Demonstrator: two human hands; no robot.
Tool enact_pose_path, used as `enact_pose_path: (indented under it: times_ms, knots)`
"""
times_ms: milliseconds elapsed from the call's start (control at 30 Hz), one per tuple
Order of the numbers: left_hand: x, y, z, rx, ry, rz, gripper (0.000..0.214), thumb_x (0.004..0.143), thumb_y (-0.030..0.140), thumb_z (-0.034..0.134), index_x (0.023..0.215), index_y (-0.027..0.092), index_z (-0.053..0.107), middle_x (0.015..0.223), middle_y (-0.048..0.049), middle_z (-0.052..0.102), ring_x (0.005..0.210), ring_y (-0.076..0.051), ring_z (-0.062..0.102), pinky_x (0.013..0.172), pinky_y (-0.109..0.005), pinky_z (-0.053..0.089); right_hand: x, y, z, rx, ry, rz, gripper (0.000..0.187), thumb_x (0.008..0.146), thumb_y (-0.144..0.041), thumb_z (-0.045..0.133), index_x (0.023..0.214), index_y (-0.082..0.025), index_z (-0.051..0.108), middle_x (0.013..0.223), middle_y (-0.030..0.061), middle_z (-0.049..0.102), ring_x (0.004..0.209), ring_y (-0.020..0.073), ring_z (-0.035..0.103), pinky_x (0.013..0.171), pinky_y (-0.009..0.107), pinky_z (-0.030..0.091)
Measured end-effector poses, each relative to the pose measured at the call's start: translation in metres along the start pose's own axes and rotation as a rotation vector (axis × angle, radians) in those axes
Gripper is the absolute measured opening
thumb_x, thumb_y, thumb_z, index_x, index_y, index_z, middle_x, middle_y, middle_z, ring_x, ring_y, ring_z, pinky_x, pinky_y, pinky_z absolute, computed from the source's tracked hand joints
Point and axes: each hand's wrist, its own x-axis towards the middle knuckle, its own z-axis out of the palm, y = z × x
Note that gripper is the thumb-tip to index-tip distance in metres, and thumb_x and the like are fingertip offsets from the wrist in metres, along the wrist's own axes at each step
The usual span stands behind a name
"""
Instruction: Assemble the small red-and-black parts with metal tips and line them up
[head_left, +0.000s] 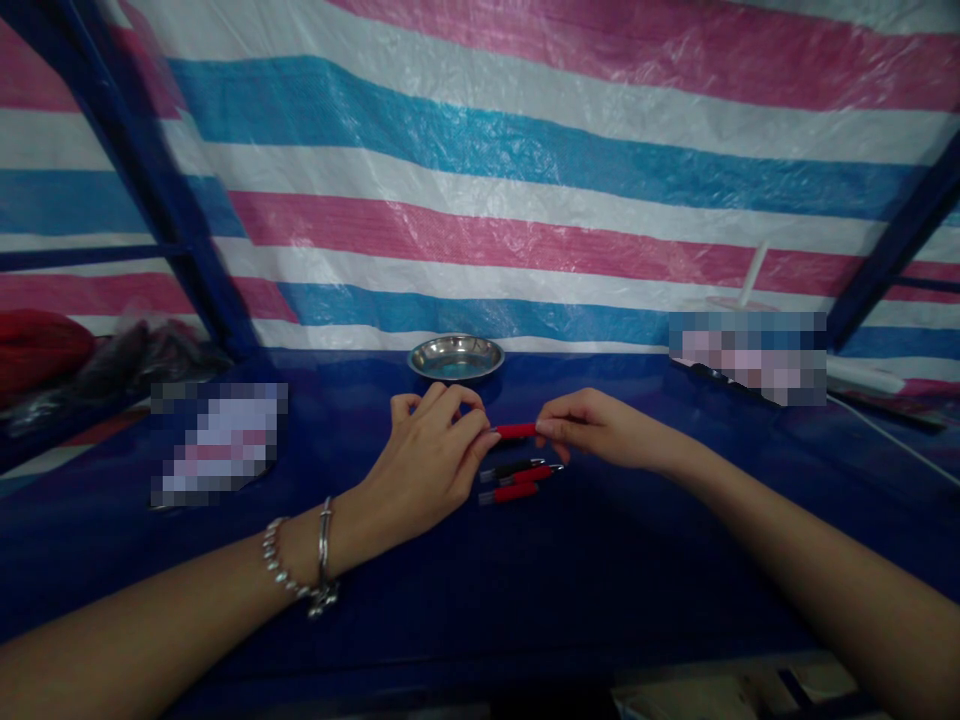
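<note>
A red pen (516,431) is held level between my two hands, just above the dark blue table (465,600). My left hand (439,440), with bracelets at the wrist, pinches its left end between thumb and fingers. At the other end, the fingertips of my right hand (581,425) close on the pen and hide its tip. Below it, a black pen (517,469), a red pen (532,476) and a shorter-looking red pen piece (517,493) lie side by side on the table.
A shallow metal dish (456,358) stands behind my hands near the striped plastic sheet (525,220). Blurred-out items lie at left (225,440) and right (750,360). A white cable (892,435) runs along the right. Blue frame posts (165,190) rise at both sides.
</note>
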Motion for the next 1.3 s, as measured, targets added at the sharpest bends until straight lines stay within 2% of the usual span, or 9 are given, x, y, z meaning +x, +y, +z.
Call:
enact_pose_path:
  times_ms: [233,400,533,633,767,867,1000,1133,1300]
  knots:
    - [0.0007,0.0018,-0.0026,-0.023,-0.029,-0.03,0.019,0.085,0.024,0.039,0.081,0.017,0.056,0.094,-0.0047,0.055,0.088,-0.022,0.045,0.07,-0.037,0.026,0.0006,0.0003,0.0012,-0.047,0.097,-0.035,0.021,0.081,-0.027,0.044,0.071,-0.013,0.057,0.057,-0.0007,0.053,0.054,0.0087,0.046,0.054,0.021,0.034]
    - [-0.001,0.0003,0.0007,-0.051,-0.04,-0.042,0.025,0.088,0.024,0.034,0.079,0.017,0.056,0.093,-0.0036,0.056,0.087,-0.02,0.045,0.071,-0.037,0.026,-0.0002,-0.0007,0.0047,-0.023,0.193,-0.02,0.012,0.077,-0.026,0.051,0.076,-0.014,0.055,0.058,-0.0018,0.055,0.052,0.0077,0.048,0.05,0.019,0.032]
    - [-0.0008,0.0,0.001,-0.063,-0.023,-0.056,0.025,0.088,0.024,0.033,0.079,0.016,0.055,0.092,-0.0032,0.056,0.087,-0.02,0.045,0.071,-0.037,0.026,0.0002,0.0002,0.0044,-0.013,0.221,-0.019,0.018,0.074,-0.031,0.056,0.081,-0.015,0.056,0.061,-0.0014,0.057,0.053,0.0078,0.047,0.05,0.02,0.032]
    - [0.0001,0.0006,-0.0005,-0.072,-0.018,-0.067,0.025,0.088,0.023,0.032,0.08,0.016,0.055,0.093,-0.0034,0.056,0.087,-0.02,0.045,0.07,-0.036,0.026,0.0001,0.0003,0.0033,0.004,0.22,-0.01,0.024,0.077,-0.037,0.05,0.081,-0.014,0.057,0.063,-0.0005,0.056,0.054,0.0078,0.046,0.051,0.02,0.033]
    - [0.0001,0.0011,-0.0009,-0.077,-0.015,-0.06,0.024,0.088,0.023,0.033,0.081,0.016,0.054,0.094,-0.0037,0.055,0.089,-0.02,0.045,0.071,-0.036,0.026,0.0001,-0.0018,0.003,-0.003,0.182,-0.038,0.04,0.086,-0.038,0.033,0.064,-0.013,0.055,0.064,0.0011,0.055,0.054,0.0065,0.045,0.053,0.02,0.034]
    - [-0.0006,0.001,0.0002,-0.075,-0.003,-0.055,0.023,0.088,0.023,0.034,0.081,0.017,0.055,0.094,-0.0034,0.055,0.088,-0.02,0.045,0.071,-0.036,0.026,0.0007,-0.0032,0.0037,0.052,0.174,-0.034,0.032,0.084,-0.034,0.038,0.065,-0.013,0.053,0.062,-0.0002,0.053,0.054,0.0062,0.045,0.052,0.019,0.034]
    - [-0.0007,0.0006,0.0011,-0.084,0.013,-0.062,0.022,0.087,0.023,0.035,0.08,0.016,0.054,0.093,-0.0034,0.055,0.086,-0.019,0.046,0.07,-0.035,0.026,0.0016,-0.0029,0.0051,0.217,0.191,0.019,0.015,0.077,-0.03,0.051,0.078,-0.015,0.051,0.061,-0.002,0.054,0.053,0.0066,0.047,0.049,0.019,0.034]
    - [-0.0009,0.0003,0.0005,-0.08,0.012,-0.062,0.021,0.087,0.023,0.034,0.081,0.016,0.054,0.092,-0.0034,0.055,0.085,-0.019,0.047,0.071,-0.036,0.026,0.0023,-0.0001,0.006,0.31,0.168,0.053,0.023,0.074,-0.033,0.055,0.088,-0.016,0.049,0.06,-0.0029,0.055,0.049,0.0068,0.047,0.047,0.019,0.036]
    - [-0.0014,0.0007,0.0001,-0.075,0.014,-0.052,0.021,0.087,0.023,0.035,0.081,0.016,0.054,0.092,-0.0037,0.055,0.087,-0.02,0.046,0.071,-0.036,0.027,0.0022,0.0007,0.005,0.258,0.123,0.001,0.035,0.084,-0.041,0.037,0.07,-0.013,0.053,0.064,0.0019,0.06,0.044,0.005,0.044,0.047,0.021,0.036]
